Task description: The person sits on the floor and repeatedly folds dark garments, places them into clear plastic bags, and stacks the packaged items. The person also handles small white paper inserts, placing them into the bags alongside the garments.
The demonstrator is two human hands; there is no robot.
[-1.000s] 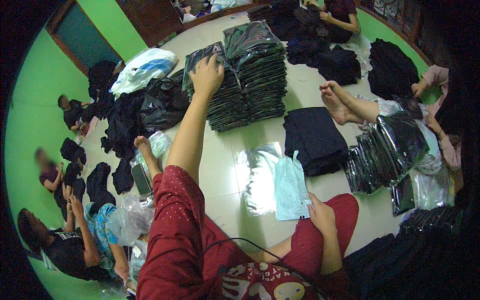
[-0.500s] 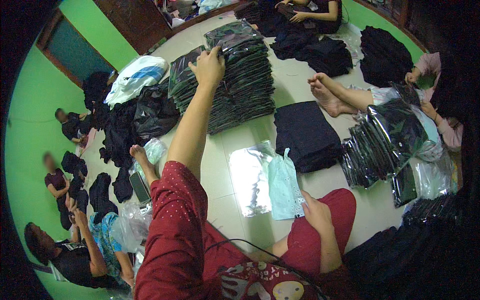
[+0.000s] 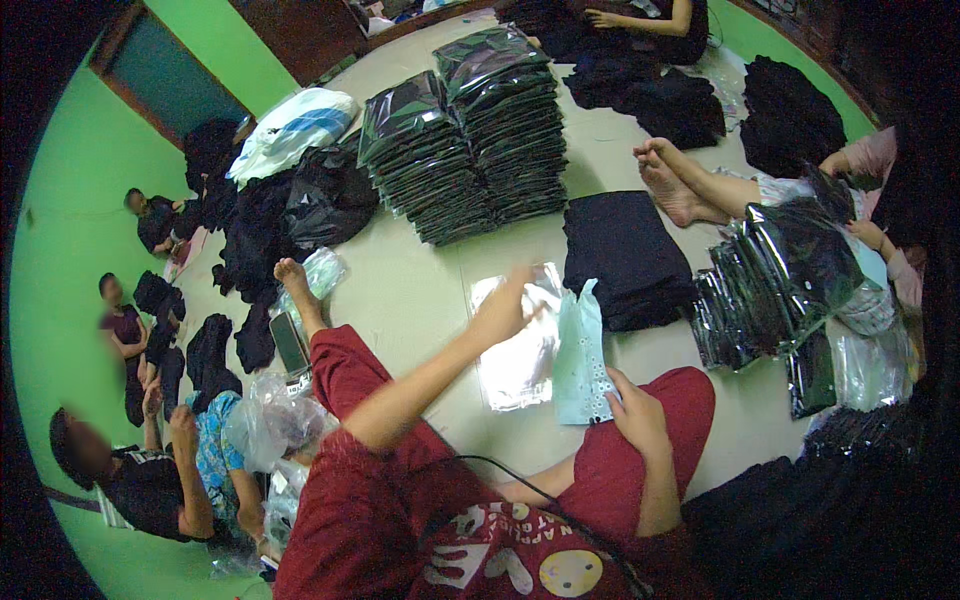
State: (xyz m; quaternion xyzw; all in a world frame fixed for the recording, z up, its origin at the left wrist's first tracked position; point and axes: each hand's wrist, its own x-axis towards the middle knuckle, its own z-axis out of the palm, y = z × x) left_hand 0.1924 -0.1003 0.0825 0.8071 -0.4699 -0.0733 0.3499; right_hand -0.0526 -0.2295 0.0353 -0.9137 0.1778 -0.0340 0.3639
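Note:
My right hand (image 3: 641, 415), above my right knee, pinches the lower right edge of a light blue sheet (image 3: 580, 350) with small dark marks or holes along that edge. The sheet stands tilted beside a shiny clear plastic bag (image 3: 510, 370) lying flat on the floor. Over the top of that bag is my left hand (image 3: 507, 308), its fingers smeared by motion. A folded black cloth pile (image 3: 625, 262) lies just beyond the sheet. Farther off, two tall stacks of dark folded pieces in clear plastic (image 3: 505, 150) stand side by side.
At the right, a co-worker's bare feet (image 3: 675, 190) reach toward the black pile, near a leaning row of plastic-packed dark pieces (image 3: 760, 290). Left are a phone (image 3: 289, 343), crumpled plastic bags (image 3: 275, 415) and black cloth heaps (image 3: 260, 240). Several people sit around.
My left hand has come back from the top of the packed stacks to the shiny bag. My right hand keeps hold of the light blue sheet, which now stands more tilted.

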